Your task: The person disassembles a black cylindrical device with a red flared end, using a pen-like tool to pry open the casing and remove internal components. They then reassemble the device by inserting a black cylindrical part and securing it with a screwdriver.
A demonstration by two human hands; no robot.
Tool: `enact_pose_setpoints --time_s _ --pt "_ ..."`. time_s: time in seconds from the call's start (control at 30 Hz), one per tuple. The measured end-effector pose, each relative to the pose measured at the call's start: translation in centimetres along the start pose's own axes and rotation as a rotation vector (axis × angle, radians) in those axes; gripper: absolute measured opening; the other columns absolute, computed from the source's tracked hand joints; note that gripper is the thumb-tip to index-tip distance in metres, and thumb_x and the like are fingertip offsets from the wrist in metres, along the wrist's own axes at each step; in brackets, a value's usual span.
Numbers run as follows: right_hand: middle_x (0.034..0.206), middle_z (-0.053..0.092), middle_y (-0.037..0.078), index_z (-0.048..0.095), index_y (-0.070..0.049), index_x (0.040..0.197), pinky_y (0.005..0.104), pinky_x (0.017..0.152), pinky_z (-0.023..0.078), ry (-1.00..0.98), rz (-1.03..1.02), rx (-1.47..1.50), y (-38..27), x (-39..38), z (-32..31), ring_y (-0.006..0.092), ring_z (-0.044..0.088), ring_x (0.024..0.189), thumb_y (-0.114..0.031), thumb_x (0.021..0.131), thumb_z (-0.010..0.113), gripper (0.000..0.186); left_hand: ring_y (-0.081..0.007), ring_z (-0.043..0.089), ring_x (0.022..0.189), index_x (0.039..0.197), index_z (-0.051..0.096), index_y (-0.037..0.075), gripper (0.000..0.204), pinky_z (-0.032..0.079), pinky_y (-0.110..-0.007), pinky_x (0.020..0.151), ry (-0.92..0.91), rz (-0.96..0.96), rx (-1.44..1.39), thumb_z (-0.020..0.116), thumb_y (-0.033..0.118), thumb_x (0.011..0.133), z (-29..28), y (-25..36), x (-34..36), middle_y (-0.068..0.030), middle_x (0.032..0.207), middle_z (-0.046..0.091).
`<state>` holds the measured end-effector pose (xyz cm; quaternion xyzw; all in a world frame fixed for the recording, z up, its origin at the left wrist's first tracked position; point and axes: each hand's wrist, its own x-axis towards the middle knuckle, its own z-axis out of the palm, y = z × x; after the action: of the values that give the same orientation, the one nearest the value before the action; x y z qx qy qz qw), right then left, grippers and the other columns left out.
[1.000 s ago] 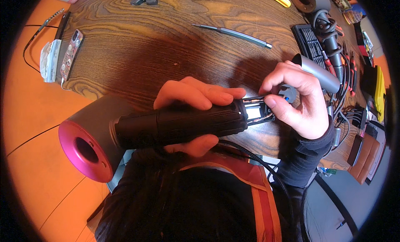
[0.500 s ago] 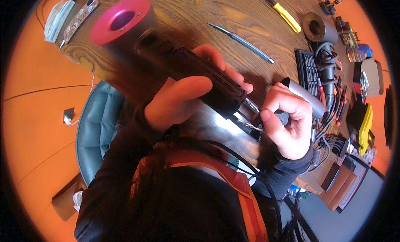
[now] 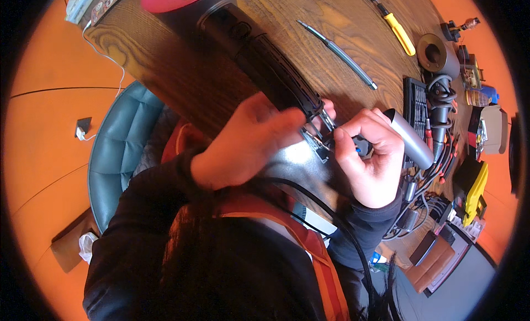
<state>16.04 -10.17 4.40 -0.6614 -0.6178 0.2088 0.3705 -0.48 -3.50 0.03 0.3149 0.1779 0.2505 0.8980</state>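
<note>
A hair dryer with a dark opened handle (image 3: 273, 69) and a pink-ringed head (image 3: 176, 3) slants across the middle. My left hand (image 3: 251, 138), somewhat blurred, grips the handle's lower end, with fingertips showing on its far side. Bare metal parts and wires (image 3: 326, 125) stick out there. My right hand (image 3: 372, 152) is closed in a pinch at these parts, around a small dark piece with a bit of blue; what exactly it is, the fingers hide. Beside the right hand lies a grey tube-shaped cover (image 3: 411, 138). A black cable (image 3: 303, 191) runs below both hands.
On the wooden table (image 3: 298, 61) lie a grey pen-shaped screwdriver (image 3: 342, 56) and a yellow-handled tool (image 3: 398, 33). To the right are another hair dryer (image 3: 439, 56) with coiled cable, a black bit case (image 3: 414, 103) and an open box (image 3: 488, 127). A teal chair (image 3: 118, 150) stands left.
My left hand has slid down the handle to its wired end. The dryer has shifted up and tilted steeper, and the right hand has moved slightly left. The whole view has turned a little.
</note>
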Motion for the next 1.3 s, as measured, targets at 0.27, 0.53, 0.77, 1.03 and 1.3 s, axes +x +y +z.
enact_pose_setpoints --time_s 0.27,0.53,0.77,1.03,1.3 --pt "0.062 0.054 0.006 0.058 -0.005 0.067 0.0298 0.061 0.037 -0.049 0.038 -0.041 0.1 0.1 0.1 0.0212 0.05 0.06 -0.011 0.065 0.071 0.014 -0.0225 0.051 0.109 0.117 0.046 0.0 0.033 0.043 -0.037 0.092 0.157 -0.019 0.062 0.052 0.012 0.087 1.3 -0.3 0.0 -0.0148 0.118 0.053" --pt "0.086 0.059 0.014 0.057 0.0 0.094 0.0321 0.068 0.047 0.062 -0.101 0.045 0.1 0.0 -0.2 0.0264 0.058 0.076 -0.005 0.065 0.073 0.033 -0.0277 0.055 0.104 0.113 0.045 -0.004 0.029 0.046 -0.041 0.089 0.143 0.129 0.099 0.046 0.014 0.09 0.7 1.3 1.9 -0.0202 0.111 0.056" --pt "0.088 0.06 0.014 0.062 0.001 0.092 0.0311 0.07 0.048 0.188 -0.151 0.002 0.0 0.1 0.5 0.025 0.059 0.079 0.003 0.066 0.069 0.028 -0.0282 0.056 0.102 0.108 0.045 -0.002 0.023 0.047 -0.041 0.087 0.159 0.217 0.057 0.047 0.01 0.089 0.5 1.1 2.9 -0.0201 0.106 0.057" --pt "0.079 0.051 0.006 0.067 -0.008 0.098 0.0232 0.054 0.039 0.095 -0.183 -0.154 -0.1 0.5 0.6 0.0135 0.047 0.062 0.003 0.063 0.068 0.037 -0.0308 0.054 0.106 0.112 0.04 0.0 0.025 0.045 -0.044 0.091 0.113 0.199 0.151 0.044 0.007 0.089 0.0 1.3 2.9 -0.0217 0.109 0.056" --pt "0.077 0.05 0.005 0.068 -0.011 0.097 0.0225 0.052 0.04 0.203 -0.113 -0.25 -0.7 0.5 1.4 0.0122 0.048 0.059 0.003 0.064 0.067 0.035 -0.0277 0.054 0.106 0.111 0.048 -0.006 0.027 0.043 -0.041 0.092 0.141 0.173 0.126 0.044 0.009 0.089 -0.1 0.9 3.1 -0.0207 0.11 0.056"
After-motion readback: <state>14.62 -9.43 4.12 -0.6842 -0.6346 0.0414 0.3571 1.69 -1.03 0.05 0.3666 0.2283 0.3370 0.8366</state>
